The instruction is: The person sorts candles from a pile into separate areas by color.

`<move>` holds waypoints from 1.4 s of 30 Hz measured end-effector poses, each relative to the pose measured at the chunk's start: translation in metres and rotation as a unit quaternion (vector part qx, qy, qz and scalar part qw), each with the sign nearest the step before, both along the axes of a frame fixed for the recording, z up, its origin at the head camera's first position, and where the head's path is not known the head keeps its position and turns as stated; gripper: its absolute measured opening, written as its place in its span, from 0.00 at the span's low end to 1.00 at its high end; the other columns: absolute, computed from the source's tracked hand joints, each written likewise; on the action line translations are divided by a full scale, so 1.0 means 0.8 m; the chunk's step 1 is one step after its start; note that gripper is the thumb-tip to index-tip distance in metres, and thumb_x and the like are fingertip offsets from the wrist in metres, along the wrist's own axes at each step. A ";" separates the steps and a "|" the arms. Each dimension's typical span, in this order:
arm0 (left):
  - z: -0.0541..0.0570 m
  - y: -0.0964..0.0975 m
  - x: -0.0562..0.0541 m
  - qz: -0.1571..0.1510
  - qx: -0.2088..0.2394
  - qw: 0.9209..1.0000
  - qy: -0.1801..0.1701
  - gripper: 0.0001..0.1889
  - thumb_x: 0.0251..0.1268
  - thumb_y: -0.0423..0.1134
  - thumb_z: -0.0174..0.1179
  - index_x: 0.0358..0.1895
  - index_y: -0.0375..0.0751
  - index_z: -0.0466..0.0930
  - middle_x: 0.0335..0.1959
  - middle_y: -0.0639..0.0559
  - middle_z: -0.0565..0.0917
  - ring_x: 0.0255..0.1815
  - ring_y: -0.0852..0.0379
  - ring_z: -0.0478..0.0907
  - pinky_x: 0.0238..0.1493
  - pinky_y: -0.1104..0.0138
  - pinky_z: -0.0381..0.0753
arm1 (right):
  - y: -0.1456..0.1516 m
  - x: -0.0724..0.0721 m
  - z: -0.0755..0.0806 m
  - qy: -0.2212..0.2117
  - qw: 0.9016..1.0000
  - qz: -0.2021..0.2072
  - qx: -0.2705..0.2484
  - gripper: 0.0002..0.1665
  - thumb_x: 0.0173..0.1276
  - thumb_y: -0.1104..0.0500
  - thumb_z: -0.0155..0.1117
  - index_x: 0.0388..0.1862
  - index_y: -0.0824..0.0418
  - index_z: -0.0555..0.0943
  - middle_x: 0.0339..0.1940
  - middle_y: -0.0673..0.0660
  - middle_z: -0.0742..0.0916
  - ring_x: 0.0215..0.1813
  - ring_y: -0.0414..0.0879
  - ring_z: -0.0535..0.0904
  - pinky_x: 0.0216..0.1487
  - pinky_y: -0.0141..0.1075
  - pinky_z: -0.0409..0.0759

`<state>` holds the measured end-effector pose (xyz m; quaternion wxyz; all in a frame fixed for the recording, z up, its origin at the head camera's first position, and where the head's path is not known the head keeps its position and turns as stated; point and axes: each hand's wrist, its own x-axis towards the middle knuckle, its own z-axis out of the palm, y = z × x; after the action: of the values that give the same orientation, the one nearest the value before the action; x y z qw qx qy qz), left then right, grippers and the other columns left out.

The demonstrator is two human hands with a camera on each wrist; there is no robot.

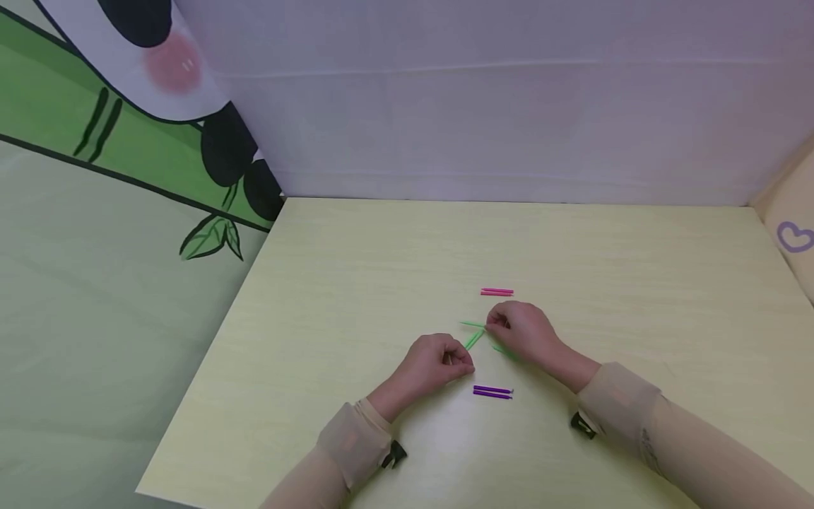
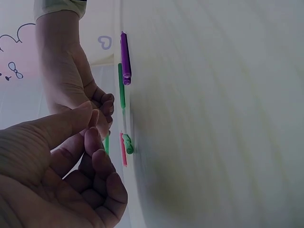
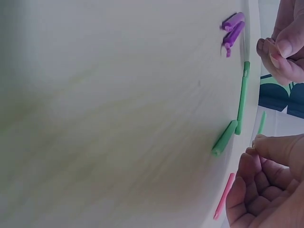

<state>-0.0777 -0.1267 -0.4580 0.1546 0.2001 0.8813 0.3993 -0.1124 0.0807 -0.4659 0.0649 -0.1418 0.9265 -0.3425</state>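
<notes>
My right hand [image 1: 523, 331] pinches a thin green candle [image 3: 262, 122] between thumb and forefinger, raised off the table with its free end pointing left in the head view. Below it on the table lie more green candles [image 1: 474, 339], and another green candle [image 1: 504, 350] is partly covered by the right hand. My left hand [image 1: 434, 362] hovers just left of these, fingers curled and thumb tip against the forefinger; nothing shows between them. Two purple candles [image 1: 492, 392] lie side by side nearer to me. Two pink candles [image 1: 497, 291] lie parallel beyond the right hand.
A pale wood-grain table [image 1: 356, 268] carries everything. Behind it rises a light lilac backdrop [image 1: 483, 127], and a green cartoon-printed cloth [image 1: 114, 297] hangs along the left. At the right edge stands a peach panel [image 1: 791, 212] with a heart on it.
</notes>
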 end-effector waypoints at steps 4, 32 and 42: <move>-0.001 -0.004 0.002 -0.003 0.002 1.000 0.003 0.04 0.56 0.34 0.70 0.27 0.45 0.86 0.21 0.62 0.76 0.22 0.67 0.67 0.25 0.73 0.67 | -0.011 -0.003 0.001 0.001 1.000 0.004 0.003 0.03 0.64 0.63 0.68 0.29 0.59 0.84 0.24 0.48 0.81 0.28 0.43 0.73 0.35 0.37 0.73; -0.005 0.004 -0.011 0.019 -0.024 0.999 0.029 0.03 0.57 0.35 0.70 0.28 0.45 0.87 0.21 0.64 0.76 0.24 0.68 0.68 0.30 0.73 0.70 | -0.036 -0.036 -0.002 0.003 1.000 0.030 0.003 0.04 0.63 0.62 0.69 0.28 0.58 0.83 0.23 0.48 0.79 0.30 0.43 0.72 0.32 0.35 0.70; -0.003 0.017 -0.020 0.040 -0.045 0.998 0.036 0.04 0.57 0.35 0.69 0.27 0.46 0.87 0.21 0.64 0.76 0.25 0.69 0.70 0.32 0.73 0.70 | -0.028 -0.052 -0.005 -0.002 0.999 0.041 0.006 0.04 0.64 0.62 0.68 0.29 0.58 0.83 0.24 0.49 0.80 0.30 0.42 0.72 0.32 0.35 0.70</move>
<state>-0.0933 -0.1128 -0.4602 0.1154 0.1723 0.9105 0.3577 -0.1539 0.0585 -0.4697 0.0816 -0.1785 0.9220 -0.3338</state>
